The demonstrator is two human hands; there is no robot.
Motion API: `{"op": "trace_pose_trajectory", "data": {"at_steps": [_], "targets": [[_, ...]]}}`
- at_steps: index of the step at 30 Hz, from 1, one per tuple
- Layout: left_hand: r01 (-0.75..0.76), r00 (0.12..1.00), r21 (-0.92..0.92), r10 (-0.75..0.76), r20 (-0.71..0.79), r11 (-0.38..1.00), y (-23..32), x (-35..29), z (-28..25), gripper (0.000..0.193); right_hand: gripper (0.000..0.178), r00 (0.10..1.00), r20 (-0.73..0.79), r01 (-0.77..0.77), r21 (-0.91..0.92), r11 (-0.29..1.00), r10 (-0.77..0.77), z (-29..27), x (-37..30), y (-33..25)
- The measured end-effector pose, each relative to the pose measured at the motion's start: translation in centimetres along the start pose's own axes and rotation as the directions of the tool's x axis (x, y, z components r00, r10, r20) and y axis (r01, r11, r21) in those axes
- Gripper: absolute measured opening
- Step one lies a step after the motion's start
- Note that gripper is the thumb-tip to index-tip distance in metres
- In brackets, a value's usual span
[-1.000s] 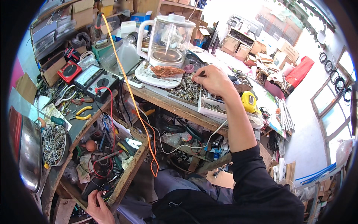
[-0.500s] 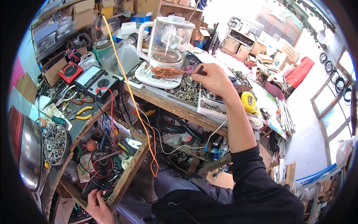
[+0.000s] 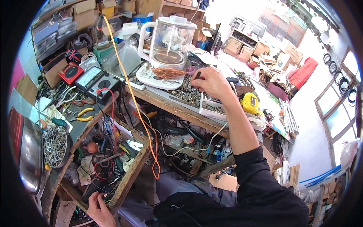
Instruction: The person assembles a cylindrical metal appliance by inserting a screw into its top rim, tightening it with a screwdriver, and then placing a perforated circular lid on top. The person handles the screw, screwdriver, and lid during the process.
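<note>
Toward one o'clock in the view, the right hand [image 3: 212, 83] pinches a slim dark piece [image 3: 197, 75] between thumb and fingers, over the heaped metal parts [image 3: 188, 95]. At seven o'clock, the left hand [image 3: 100, 212] curls beside a wooden frame [image 3: 130, 176]; whether it grips anything, I cannot tell.

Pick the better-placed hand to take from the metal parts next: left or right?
Right, I'd say. The right hand is at the metal parts, though it pinches a dark piece. The left hand is well away, down by the drawer.
</note>
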State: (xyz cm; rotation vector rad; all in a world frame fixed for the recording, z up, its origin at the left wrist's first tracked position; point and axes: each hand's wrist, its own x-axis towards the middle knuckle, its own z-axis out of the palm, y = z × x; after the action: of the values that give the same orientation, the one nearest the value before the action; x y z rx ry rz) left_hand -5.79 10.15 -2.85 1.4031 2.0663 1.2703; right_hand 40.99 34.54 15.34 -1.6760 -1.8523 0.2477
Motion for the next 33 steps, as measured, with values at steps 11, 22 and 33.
{"op": "trace_pose_trajectory", "data": {"at_steps": [11, 22, 33], "targets": [[0.023, 1.000, -0.027, -0.023, 0.000, 0.999, -0.2, 0.2, 0.3, 0.016, 0.029, 0.989, -0.076, -0.100, 0.272, 0.957, 0.125, -0.8, -0.4, -1.7], [0.037, 0.999, -0.027, -0.038, -0.009, 0.999, -0.4, -0.1, 0.1, 0.017, 0.022, 0.994, -0.024, -0.101, 0.209, 0.973, 0.109, -1.2, -0.3, -2.6], [-0.004, 1.000, 0.009, 0.004, -0.002, 1.000, 0.2, 0.0, 0.0, 0.016, 0.025, 0.983, -0.001, -0.173, 0.338, 0.925, 0.184, -1.1, -0.7, -2.8]]}}
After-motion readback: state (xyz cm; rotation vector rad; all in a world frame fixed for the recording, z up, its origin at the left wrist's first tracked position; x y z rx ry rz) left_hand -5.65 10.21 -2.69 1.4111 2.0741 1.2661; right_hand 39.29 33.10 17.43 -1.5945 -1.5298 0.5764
